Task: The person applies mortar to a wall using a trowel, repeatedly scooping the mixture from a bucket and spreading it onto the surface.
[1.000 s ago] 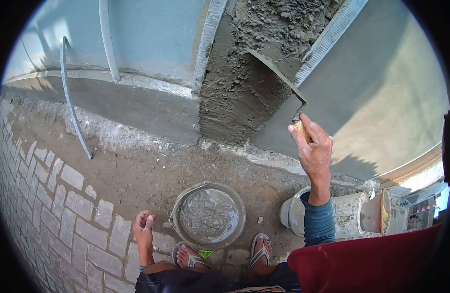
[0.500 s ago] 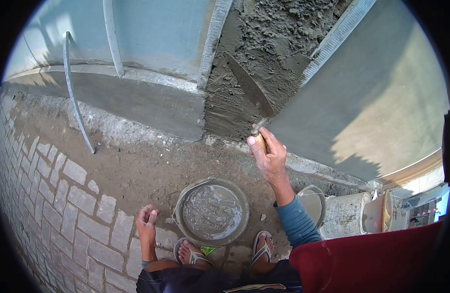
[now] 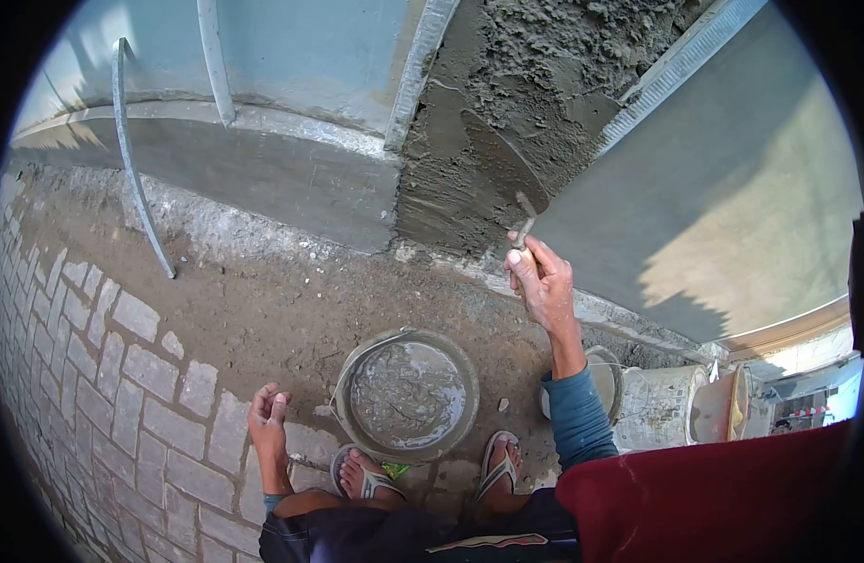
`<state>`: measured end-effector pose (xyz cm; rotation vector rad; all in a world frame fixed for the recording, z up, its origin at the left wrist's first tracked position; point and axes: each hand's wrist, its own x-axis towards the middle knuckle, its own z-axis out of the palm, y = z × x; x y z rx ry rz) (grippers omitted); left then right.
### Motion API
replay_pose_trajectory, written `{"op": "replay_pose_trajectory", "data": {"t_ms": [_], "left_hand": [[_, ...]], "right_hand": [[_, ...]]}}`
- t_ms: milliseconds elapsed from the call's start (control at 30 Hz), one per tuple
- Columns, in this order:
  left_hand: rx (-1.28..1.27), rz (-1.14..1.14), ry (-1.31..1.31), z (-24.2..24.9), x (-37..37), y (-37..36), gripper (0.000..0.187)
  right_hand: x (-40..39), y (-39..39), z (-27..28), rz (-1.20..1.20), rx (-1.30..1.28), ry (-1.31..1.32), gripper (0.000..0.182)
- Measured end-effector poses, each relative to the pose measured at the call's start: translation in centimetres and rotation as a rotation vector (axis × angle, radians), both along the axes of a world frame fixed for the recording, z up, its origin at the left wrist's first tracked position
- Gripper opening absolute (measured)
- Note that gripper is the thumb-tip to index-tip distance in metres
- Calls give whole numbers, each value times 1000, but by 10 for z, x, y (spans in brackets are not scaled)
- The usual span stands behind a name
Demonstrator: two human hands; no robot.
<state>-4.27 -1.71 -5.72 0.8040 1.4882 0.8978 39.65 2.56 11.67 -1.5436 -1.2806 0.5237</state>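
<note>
Fingers of the right hand (image 3: 542,281) are wrapped tight around the pale wooden handle of a trowel (image 3: 503,171), whose flat, pointed steel blade, smeared grey, lies pressed against the wet plaster strip (image 3: 469,141) on the wall. That strip is rough and lumpy toward its top, smoother and darker where the blade rests, and it runs down to the foot of the wall between two ribbed metal guide rails (image 3: 420,70), one along each of its edges. Right of it the wall surface (image 3: 732,188) is flat, even grey render; left of it the wall is pale and smooth above a darker band. A thin curved metal bar (image 3: 131,169) leans against the wall near the left edge of the ground. The left hand (image 3: 267,422) hangs free with loosely curled fingers, holding nothing, just above the paving blocks (image 3: 122,375). A round, dented metal pan (image 3: 408,394) holding wet grey mortar sits on the bare dirt in front of two feet in flip-flops. Mortar-stained white buckets (image 3: 657,408) lie on their sides at the right, by the foot of the wall. No writing is legible.
</note>
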Motion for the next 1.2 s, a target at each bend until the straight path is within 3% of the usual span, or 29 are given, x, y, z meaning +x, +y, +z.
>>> {"op": "replay_pose_trajectory", "data": {"t_ms": [67,100,200,433,700,833,933,1000,1133,1200], "left_hand": [[2,27,-32,6,7,4,30],[-4,38,-47,10,12,6,30],[30,-8,-61,4,18,12,31],[35,-23,-58,8,20,15,31],[-12,42,-22,13,6,11,30],[30,126,-18,-10,-25,1,32],[184,240,183,-41,-68,-9,35],[282,359,546,-59,-94,-18,38],[321,405,768,-65,-128,-31,37],[333,377,1091,-78,-145,-36,40]], "right_hand": [[5,-10,17,81,-103,-647,39],[-3,-13,27,66,-228,-664,42],[0,-6,48,19,-269,-772,41],[-6,-24,134,-192,-137,-606,40],[-11,-30,131,-343,73,-653,37],[-16,-30,123,-376,165,-715,35],[-21,-29,129,-385,129,-702,33],[-23,-21,135,-360,146,-743,32],[-20,-23,141,-314,175,-819,30],[-14,-24,140,-326,199,-855,29]]}}
